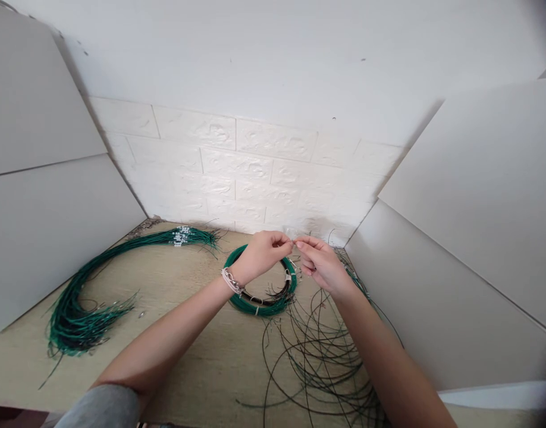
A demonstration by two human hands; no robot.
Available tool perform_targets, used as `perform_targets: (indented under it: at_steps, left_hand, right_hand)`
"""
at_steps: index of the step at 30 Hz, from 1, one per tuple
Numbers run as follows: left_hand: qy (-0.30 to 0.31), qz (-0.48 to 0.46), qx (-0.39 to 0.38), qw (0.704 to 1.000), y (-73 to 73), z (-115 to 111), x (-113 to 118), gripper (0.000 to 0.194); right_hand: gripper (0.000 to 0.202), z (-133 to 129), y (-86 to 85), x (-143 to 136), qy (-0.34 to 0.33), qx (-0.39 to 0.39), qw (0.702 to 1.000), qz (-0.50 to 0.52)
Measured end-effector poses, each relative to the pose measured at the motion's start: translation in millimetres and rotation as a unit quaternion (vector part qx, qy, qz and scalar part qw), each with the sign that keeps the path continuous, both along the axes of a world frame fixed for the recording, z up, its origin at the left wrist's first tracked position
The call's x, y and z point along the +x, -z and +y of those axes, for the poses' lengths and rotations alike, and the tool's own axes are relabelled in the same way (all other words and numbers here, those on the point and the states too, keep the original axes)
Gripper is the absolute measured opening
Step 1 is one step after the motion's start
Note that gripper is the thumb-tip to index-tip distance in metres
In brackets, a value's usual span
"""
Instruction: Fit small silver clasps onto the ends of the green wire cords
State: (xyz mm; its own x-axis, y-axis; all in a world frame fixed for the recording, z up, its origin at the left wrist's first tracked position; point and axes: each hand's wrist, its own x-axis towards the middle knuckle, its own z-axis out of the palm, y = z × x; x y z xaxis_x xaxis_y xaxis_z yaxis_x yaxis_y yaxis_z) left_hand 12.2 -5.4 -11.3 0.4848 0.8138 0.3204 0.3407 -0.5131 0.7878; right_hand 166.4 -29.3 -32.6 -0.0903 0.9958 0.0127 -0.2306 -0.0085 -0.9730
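Note:
My left hand (264, 254) and my right hand (321, 263) meet fingertip to fingertip above the table. Both are closed in a pinch, thumb against forefinger; whatever lies between the fingertips is too small to make out. Under and behind my left hand lies a round coil of green wire (260, 310), with dark wire inside its ring and white ties around it. Loose dark thin wires (320, 383) spread in wide loops below my right hand and partly under that forearm. Small shiny bits show just beneath the fingertips.
On the left lies a long curved bundle of green wires (83, 279) with white tags (181, 236) near its far end. Grey panels (45, 238) stand at left and right, and a white brick-patterned wall (237, 160) closes the back of the tabletop (188, 279).

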Motion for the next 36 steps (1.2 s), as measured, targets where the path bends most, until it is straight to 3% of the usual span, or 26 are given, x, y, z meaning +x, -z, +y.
perform_targets:
  at_steps: [8, 15, 21, 29, 36]
  left_hand:
    - [0.0, -0.024, -0.004, 1.0, 1.4, -1.1, 1.8, 0.026]
    - [0.037, -0.029, -0.063, 0.997, 2.5, 4.7, 0.9, 0.028]
    - [0.044, -0.029, -0.123, 0.991, -5.5, 1.0, -2.5, 0.033]
    - [0.086, -0.045, -0.185, 0.978, -7.8, 6.5, -8.0, 0.033]
    - [0.117, -0.138, -0.253, 0.95, -3.9, 2.7, -2.2, 0.02]
  right_hand:
    - [0.022, -1.9, -0.3, -5.8, 0.007, 0.006, 0.999, 0.037]
    - [0.023, 0.9, -1.2, 2.3, 0.012, 0.032, 0.999, -0.025]
    - [0.024, 3.5, 1.9, 8.1, 0.025, 0.092, 0.988, -0.118]
    - [0.027, -5.4, -5.9, 1.1, 0.052, 0.106, 0.972, -0.204]
    - [0.023, -5.0, -8.7, 4.9, 0.086, 0.131, 0.973, -0.171]
